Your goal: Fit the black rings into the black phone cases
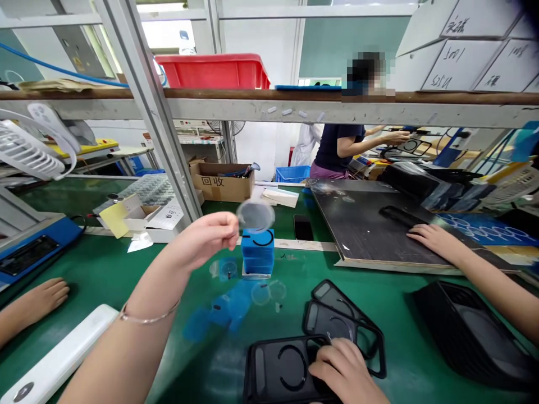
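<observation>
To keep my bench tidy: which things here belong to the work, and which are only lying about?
Work: left hand with clear disc, right hand on black phone cases, blue block, blue film pieces.
Lying about: cardboard box, red crate, white fan.

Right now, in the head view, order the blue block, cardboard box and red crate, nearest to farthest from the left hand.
From the left hand:
1. Blue block, just to its right.
2. Cardboard box, farther back.
3. Red crate, up on the shelf.

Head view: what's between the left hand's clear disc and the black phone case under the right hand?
Head view: a blue block stack, clear round films and blue film pieces, on the green mat.
</observation>
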Available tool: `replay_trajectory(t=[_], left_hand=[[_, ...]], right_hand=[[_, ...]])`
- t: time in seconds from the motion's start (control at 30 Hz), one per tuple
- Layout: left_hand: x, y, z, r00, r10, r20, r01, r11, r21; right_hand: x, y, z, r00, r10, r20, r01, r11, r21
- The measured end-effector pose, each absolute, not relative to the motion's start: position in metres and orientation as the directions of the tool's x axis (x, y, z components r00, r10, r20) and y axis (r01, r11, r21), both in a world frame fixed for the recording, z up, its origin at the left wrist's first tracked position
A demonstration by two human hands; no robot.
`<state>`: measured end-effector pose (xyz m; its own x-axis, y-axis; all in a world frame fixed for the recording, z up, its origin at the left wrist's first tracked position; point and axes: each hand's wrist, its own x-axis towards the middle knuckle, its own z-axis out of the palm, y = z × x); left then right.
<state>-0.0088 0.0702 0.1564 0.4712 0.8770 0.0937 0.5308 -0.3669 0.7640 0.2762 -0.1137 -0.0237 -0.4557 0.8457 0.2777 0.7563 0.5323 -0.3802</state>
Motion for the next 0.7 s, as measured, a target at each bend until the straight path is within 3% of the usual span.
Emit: replay_trajectory(t=[0.17,0.33,0.53,0.7], left_hand=[[-0.036,0.048,0.059,0.289,0.957,-0.027,0.738,-0.205,0.643],[-0.038,0.029,-0.007,0.155,0.987,0.038,0.875,-0.155,0.459],[-0.032,0.042,0.025,0.169,0.966,0.195,0.837,-0.246,0.489],[-0.005,0.081,0.076,0.198,0.947,0.254,0.776,-0.31,0.55]], right_hand=[[0.274,-0.116,-0.035,-0.459,0.767,0.449,0.743,0.608,-0.28],[0.269,-0.122,-0.037,-0.479,0.778,0.407,0.716,0.614,-0.331],[0.272,-0.124,-0.022,-0.531,0.799,0.282,0.71,0.601,-0.366],[0.283,-0.127,-0.01,-0.303,0.925,0.229,0.736,0.38,-0.56]])
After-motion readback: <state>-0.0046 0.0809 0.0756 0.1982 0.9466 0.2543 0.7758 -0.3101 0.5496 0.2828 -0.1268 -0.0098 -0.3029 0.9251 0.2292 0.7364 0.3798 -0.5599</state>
